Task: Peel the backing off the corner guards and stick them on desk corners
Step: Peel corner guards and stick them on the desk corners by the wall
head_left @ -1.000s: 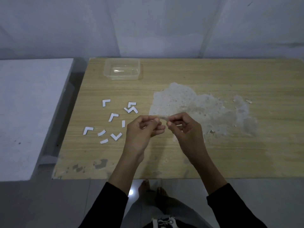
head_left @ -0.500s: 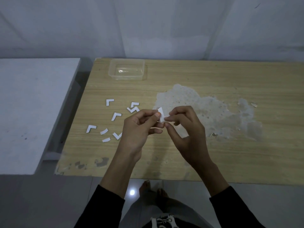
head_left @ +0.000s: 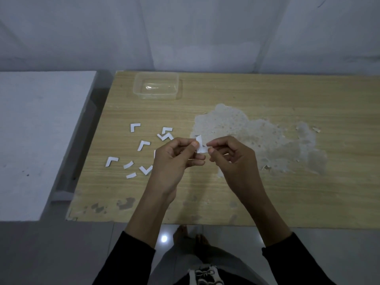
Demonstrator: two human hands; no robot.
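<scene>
Both hands meet above the middle of the wooden desk (head_left: 267,192). My left hand (head_left: 174,159) and my right hand (head_left: 232,159) pinch one small white L-shaped corner guard (head_left: 199,145) between their fingertips. The guard stands upright between them. Several more white L-shaped corner guards (head_left: 144,145) and short white strips lie scattered on the desk to the left of my left hand.
A clear plastic container (head_left: 156,85) sits at the desk's far left. A large patch of worn, peeled surface (head_left: 257,136) spreads right of the hands. A white surface (head_left: 37,130) stands left of the desk, with a gap between them. Bare feet show below the near edge.
The white corner guard, hidden between the fingertips one second ago, now shows upright between the two hands. The camera view shifted slightly left and down.
</scene>
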